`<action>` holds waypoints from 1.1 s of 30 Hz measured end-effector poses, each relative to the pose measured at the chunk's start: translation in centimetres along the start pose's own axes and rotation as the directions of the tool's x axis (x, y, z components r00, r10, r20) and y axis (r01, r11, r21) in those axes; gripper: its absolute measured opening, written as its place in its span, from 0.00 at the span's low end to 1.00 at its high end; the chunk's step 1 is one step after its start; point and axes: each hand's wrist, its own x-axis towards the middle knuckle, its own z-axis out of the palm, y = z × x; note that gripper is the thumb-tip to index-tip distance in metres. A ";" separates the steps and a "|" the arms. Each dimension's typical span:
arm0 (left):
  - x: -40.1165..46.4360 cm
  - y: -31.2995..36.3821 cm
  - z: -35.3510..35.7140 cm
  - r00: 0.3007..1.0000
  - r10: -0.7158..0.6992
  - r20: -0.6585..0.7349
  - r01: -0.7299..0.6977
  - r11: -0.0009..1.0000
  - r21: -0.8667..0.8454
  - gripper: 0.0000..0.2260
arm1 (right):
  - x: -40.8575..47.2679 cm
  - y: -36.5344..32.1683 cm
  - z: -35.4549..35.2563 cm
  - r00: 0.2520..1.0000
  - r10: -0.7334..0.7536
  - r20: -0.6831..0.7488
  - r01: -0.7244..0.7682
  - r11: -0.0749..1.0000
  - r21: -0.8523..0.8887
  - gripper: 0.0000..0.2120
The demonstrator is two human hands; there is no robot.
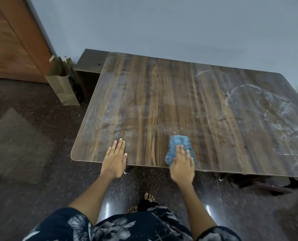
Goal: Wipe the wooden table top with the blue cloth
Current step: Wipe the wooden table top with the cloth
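Observation:
The wooden table top (171,101) fills the middle and right of the view, with dusty grey patches on its left part and white smear marks on its right part. The blue cloth (178,145) lies flat on the table near the front edge. My right hand (182,162) presses down on the near half of the cloth, palm flat and fingers together. My left hand (116,157) rests flat on the table's front edge, left of the cloth, holding nothing.
A brown paper bag (63,84) stands on the dark stone floor (31,136) beside the table's far left corner, next to a wooden door (10,40). A low dark shelf (90,61) sits behind the table against the grey wall. My bare feet (141,204) are below the front edge.

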 end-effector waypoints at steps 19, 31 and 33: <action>-0.1 0.6 0.0 0.997 -0.061 -0.040 0.062 0.998 0.018 0.28 | -2.3 -10.9 2.1 0.834 -0.509 0.213 0.529 0.847 -0.047 0.35; 5.1 9.2 1.2 0.996 -0.064 -0.069 0.054 0.989 -0.135 0.25 | 9.5 0.6 -2.9 0.995 -0.082 0.058 0.081 0.997 0.005 0.25; 6.2 9.5 1.1 0.995 -0.059 -0.082 0.047 0.989 -0.139 0.25 | 11.5 4.4 -4.1 0.994 0.111 0.005 -0.111 0.993 0.036 0.25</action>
